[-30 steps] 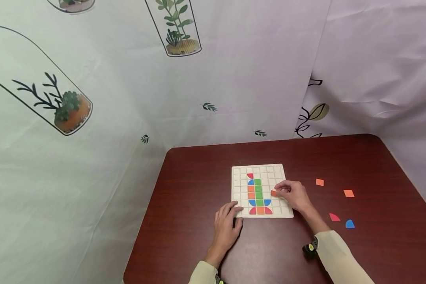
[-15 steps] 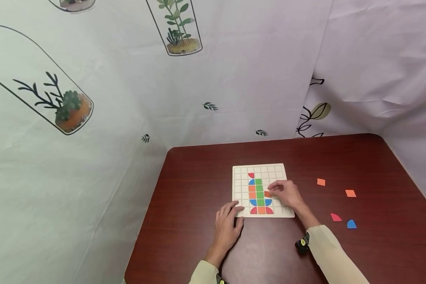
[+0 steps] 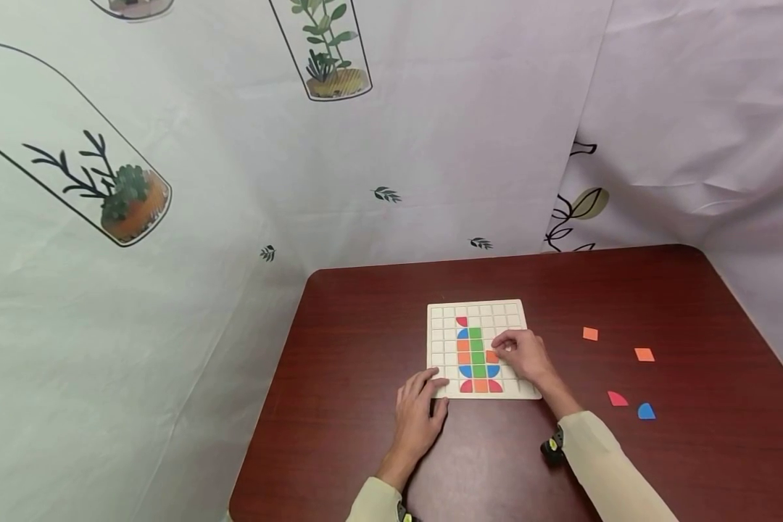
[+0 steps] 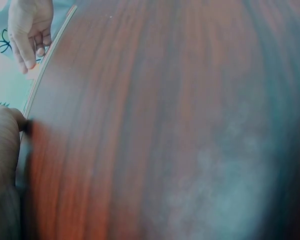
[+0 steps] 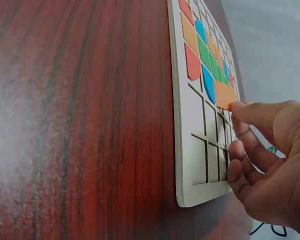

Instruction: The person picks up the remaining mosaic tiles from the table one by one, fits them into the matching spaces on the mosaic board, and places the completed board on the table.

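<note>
A cream grid board lies on the table, with red, blue, orange and green tiles set in its squares. My right hand is over the board's right half, where thumb and fingertips pinch an orange square tile by its edge. In the right wrist view this orange tile sits beside the green column, just above a blue rounded tile, and the thumb is at its corner. My left hand rests with spread, relaxed fingers on the board's lower left corner; the left wrist view shows part of it.
Two loose orange squares, a red quarter-round tile and a blue rounded tile lie right of the board on the dark red table. A printed cloth hangs behind the table.
The right hand has moved left across the board with the orange tile, bringing it beside the green column and above the blue tile. The left hand has stayed on the board's corner.
</note>
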The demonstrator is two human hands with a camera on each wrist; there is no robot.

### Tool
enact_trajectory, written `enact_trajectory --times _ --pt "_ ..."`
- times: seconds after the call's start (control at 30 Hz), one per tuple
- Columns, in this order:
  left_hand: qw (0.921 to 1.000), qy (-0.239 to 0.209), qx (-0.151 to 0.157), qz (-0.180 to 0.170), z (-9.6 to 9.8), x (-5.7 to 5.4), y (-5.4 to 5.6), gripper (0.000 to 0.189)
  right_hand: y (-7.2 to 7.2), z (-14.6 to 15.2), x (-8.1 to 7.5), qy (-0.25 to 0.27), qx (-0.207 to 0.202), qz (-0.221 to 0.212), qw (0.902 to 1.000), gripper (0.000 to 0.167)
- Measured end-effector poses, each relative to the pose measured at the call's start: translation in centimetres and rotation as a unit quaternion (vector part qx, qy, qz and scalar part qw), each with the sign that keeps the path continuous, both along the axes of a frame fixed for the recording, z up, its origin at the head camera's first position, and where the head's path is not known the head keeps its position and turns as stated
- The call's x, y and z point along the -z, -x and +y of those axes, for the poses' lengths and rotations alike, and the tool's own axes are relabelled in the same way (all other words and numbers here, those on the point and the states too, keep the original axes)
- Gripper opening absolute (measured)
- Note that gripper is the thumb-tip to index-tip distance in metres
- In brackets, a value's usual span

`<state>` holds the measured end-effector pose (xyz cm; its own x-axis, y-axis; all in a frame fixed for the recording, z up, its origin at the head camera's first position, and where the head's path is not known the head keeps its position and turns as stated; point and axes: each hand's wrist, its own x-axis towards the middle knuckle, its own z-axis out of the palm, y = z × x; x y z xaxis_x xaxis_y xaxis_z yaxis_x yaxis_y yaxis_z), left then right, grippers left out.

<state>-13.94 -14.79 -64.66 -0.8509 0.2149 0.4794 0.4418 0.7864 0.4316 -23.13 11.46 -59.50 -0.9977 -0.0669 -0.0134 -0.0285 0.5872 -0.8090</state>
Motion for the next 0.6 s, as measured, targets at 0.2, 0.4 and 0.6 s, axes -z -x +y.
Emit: enact_trajectory --times 0.2,0.4,0.6 --pt "1.0 0.002 -0.004 -0.004 0.01 0.07 0.04 0.033 -0.07 -0.15 0.05 -0.028 0.002 0.006 0.9996 0.006" --pt "1.0 0.005 -0.007 -0.003 0.03 0.07 0.03 0.034 -0.5 -0.3 0.1 -0.041 0.005 0.011 0.9991 0.008" --pt "1.0 0.005 -0.006 0.001 0.06 0.13 0.08 0.033 -0.92 -0.22 0.36 -0.043 0.007 0.024 0.9988 0.011"
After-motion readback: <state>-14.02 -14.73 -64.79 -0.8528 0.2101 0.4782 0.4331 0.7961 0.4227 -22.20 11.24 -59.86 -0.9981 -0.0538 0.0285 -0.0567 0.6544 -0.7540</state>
